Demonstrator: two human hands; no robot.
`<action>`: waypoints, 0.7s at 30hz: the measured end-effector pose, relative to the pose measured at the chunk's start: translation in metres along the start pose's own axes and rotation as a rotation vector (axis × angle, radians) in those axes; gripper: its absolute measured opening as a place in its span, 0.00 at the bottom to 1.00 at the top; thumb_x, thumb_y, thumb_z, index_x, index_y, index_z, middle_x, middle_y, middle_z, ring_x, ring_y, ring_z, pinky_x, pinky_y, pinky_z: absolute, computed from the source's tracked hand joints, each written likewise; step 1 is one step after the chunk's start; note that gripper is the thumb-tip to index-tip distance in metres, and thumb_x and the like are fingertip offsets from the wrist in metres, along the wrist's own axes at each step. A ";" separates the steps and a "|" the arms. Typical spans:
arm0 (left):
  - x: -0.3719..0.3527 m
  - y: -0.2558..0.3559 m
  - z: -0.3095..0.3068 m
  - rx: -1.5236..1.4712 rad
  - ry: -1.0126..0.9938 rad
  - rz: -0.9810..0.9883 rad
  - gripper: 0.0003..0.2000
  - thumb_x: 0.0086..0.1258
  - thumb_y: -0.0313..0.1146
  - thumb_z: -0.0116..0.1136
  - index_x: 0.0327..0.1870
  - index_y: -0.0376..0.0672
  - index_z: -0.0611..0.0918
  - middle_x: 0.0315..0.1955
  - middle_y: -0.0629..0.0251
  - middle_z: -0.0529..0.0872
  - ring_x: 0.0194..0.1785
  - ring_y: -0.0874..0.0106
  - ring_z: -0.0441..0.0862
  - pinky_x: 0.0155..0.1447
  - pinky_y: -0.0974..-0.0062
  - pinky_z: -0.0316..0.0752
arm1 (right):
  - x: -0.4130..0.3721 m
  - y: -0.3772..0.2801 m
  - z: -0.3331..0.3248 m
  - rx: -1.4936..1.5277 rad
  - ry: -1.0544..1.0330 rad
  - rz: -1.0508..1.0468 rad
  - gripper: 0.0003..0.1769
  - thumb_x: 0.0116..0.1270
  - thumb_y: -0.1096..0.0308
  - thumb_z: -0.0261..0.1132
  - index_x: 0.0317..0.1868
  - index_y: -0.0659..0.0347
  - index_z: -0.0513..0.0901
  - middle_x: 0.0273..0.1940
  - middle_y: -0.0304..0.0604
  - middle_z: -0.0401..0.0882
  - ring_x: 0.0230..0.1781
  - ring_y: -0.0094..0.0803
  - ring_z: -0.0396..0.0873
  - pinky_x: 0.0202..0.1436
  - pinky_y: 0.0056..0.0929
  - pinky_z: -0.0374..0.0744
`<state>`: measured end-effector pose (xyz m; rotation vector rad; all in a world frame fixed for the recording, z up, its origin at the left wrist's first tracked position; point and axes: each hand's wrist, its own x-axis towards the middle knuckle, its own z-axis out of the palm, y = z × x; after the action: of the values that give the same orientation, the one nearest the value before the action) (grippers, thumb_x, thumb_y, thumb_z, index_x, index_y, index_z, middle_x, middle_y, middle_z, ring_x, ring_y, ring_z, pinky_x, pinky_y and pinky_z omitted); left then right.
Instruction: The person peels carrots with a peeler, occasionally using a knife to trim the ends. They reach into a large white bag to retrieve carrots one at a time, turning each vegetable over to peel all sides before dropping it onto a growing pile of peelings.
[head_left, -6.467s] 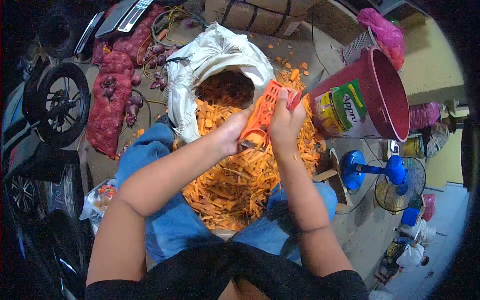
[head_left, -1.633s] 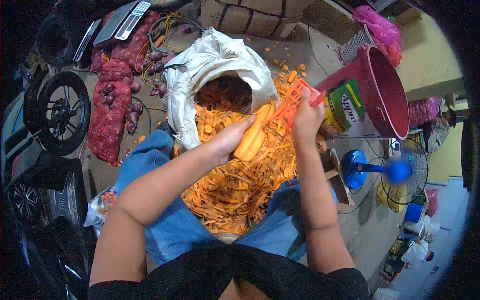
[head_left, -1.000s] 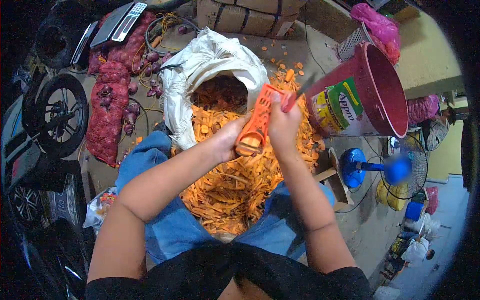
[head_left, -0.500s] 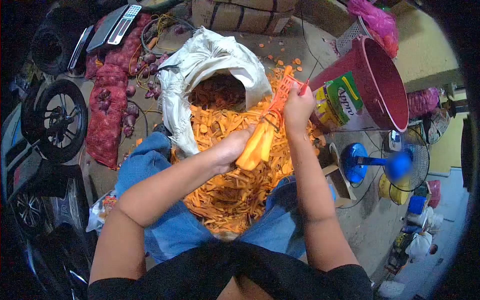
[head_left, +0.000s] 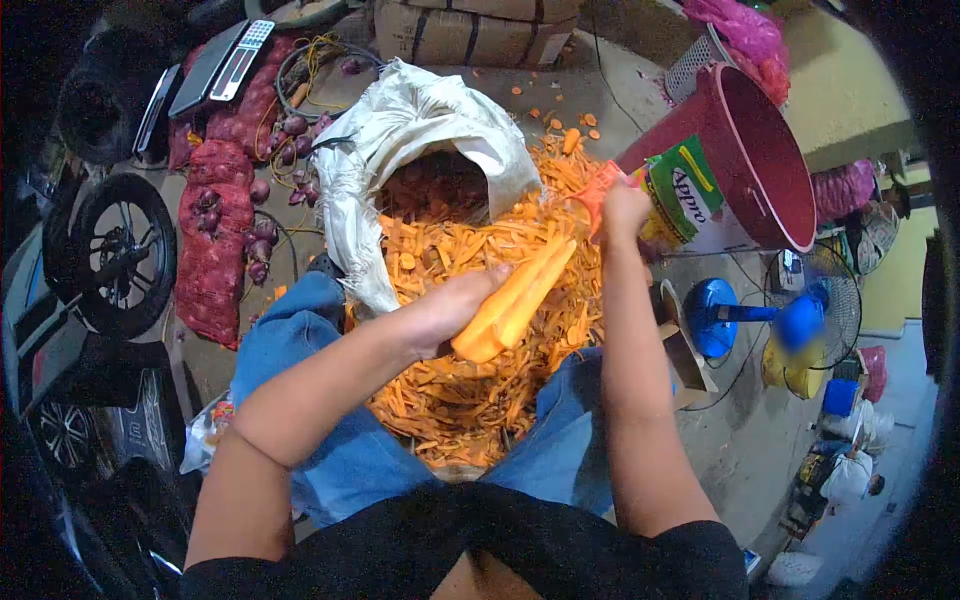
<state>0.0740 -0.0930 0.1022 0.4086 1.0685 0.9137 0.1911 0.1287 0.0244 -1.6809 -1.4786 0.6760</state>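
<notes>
My left hand (head_left: 445,310) grips the thick end of a peeled carrot (head_left: 515,300), which points up and to the right. Beyond the carrot's tip, my right hand (head_left: 622,212) holds an orange plastic peeler (head_left: 598,190), lifted clear of the carrot. Below both hands, between my knees in blue jeans, lies a large heap of orange carrot peelings (head_left: 470,370).
An open white sack (head_left: 420,120) with carrots inside stands behind the heap. A tilted red bucket (head_left: 745,150) is at the right, a blue fan (head_left: 790,320) below it. Red mesh bags of onions (head_left: 215,235) and a wheel (head_left: 110,250) lie left. Cardboard boxes (head_left: 470,30) sit at the back.
My right hand has drawn the peeler up along the carrot and off its tip toward the bucket. The left hand has lowered and tilted the carrot slightly.
</notes>
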 end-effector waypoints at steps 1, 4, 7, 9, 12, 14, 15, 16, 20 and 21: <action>0.000 -0.002 -0.002 -0.065 0.002 0.017 0.19 0.65 0.43 0.32 0.45 0.37 0.70 0.35 0.62 0.77 0.35 0.77 0.75 0.39 0.80 0.70 | 0.004 0.001 -0.001 0.002 0.004 -0.002 0.16 0.54 0.63 0.54 0.25 0.72 0.73 0.18 0.51 0.72 0.19 0.41 0.70 0.27 0.35 0.67; 0.011 -0.005 -0.014 -0.114 0.036 0.057 0.19 0.65 0.42 0.33 0.45 0.36 0.70 0.36 0.62 0.76 0.36 0.76 0.75 0.42 0.81 0.69 | 0.005 -0.002 -0.002 -0.014 -0.034 0.047 0.16 0.54 0.64 0.54 0.25 0.74 0.72 0.19 0.51 0.73 0.20 0.40 0.70 0.28 0.36 0.67; 0.019 -0.004 -0.025 -0.013 0.002 0.134 0.17 0.63 0.40 0.38 0.45 0.36 0.69 0.36 0.63 0.76 0.37 0.77 0.74 0.43 0.81 0.68 | -0.014 -0.017 -0.007 0.182 -0.029 -0.078 0.16 0.55 0.63 0.54 0.24 0.73 0.71 0.19 0.48 0.72 0.21 0.35 0.69 0.28 0.33 0.67; 0.018 -0.001 -0.026 0.071 -0.001 0.178 0.17 0.61 0.38 0.42 0.46 0.36 0.68 0.36 0.63 0.76 0.37 0.77 0.74 0.42 0.81 0.68 | -0.033 -0.042 -0.027 0.310 -0.176 -0.088 0.16 0.55 0.62 0.54 0.24 0.71 0.70 0.17 0.43 0.70 0.20 0.30 0.66 0.27 0.30 0.66; 0.014 0.006 -0.024 0.243 0.125 0.278 0.20 0.51 0.37 0.55 0.43 0.36 0.69 0.30 0.64 0.76 0.31 0.78 0.73 0.36 0.81 0.68 | -0.043 -0.047 -0.042 0.381 -0.192 -0.245 0.14 0.56 0.63 0.54 0.24 0.68 0.70 0.18 0.39 0.67 0.19 0.25 0.63 0.25 0.27 0.65; 0.023 0.001 -0.031 0.446 0.171 0.323 0.24 0.42 0.35 0.61 0.42 0.36 0.70 0.29 0.64 0.76 0.31 0.77 0.73 0.37 0.81 0.67 | -0.051 -0.055 -0.057 0.335 -0.244 -0.184 0.12 0.56 0.64 0.53 0.26 0.67 0.70 0.20 0.38 0.68 0.20 0.24 0.63 0.25 0.27 0.65; 0.025 0.002 -0.031 0.449 0.170 0.326 0.24 0.42 0.35 0.61 0.42 0.36 0.70 0.29 0.64 0.76 0.31 0.77 0.73 0.37 0.81 0.67 | -0.052 -0.056 -0.061 0.280 -0.313 -0.227 0.13 0.56 0.63 0.53 0.25 0.67 0.70 0.20 0.38 0.69 0.21 0.24 0.64 0.25 0.26 0.65; 0.026 0.003 -0.031 0.542 0.204 0.327 0.26 0.40 0.34 0.62 0.43 0.36 0.69 0.30 0.64 0.75 0.31 0.76 0.72 0.37 0.81 0.68 | -0.059 -0.065 -0.068 0.223 -0.381 -0.269 0.13 0.56 0.62 0.53 0.25 0.67 0.70 0.20 0.38 0.69 0.22 0.23 0.64 0.25 0.26 0.65; 0.028 0.000 -0.030 0.375 0.193 0.316 0.28 0.39 0.30 0.64 0.45 0.37 0.66 0.31 0.65 0.74 0.33 0.76 0.72 0.38 0.80 0.68 | -0.087 -0.063 -0.077 -0.280 -0.435 -0.575 0.11 0.53 0.63 0.55 0.24 0.64 0.69 0.18 0.50 0.72 0.21 0.42 0.73 0.23 0.37 0.69; 0.027 0.001 -0.031 0.374 0.193 0.318 0.28 0.39 0.30 0.64 0.45 0.37 0.66 0.31 0.65 0.74 0.33 0.76 0.72 0.38 0.80 0.68 | -0.092 -0.052 -0.073 -0.306 -0.463 -0.599 0.11 0.52 0.63 0.55 0.25 0.63 0.69 0.18 0.52 0.72 0.21 0.45 0.72 0.23 0.39 0.69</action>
<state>0.0515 -0.0744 0.0732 0.8315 1.3837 1.0491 0.2038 0.0245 0.0985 -1.2145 -2.3799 0.5371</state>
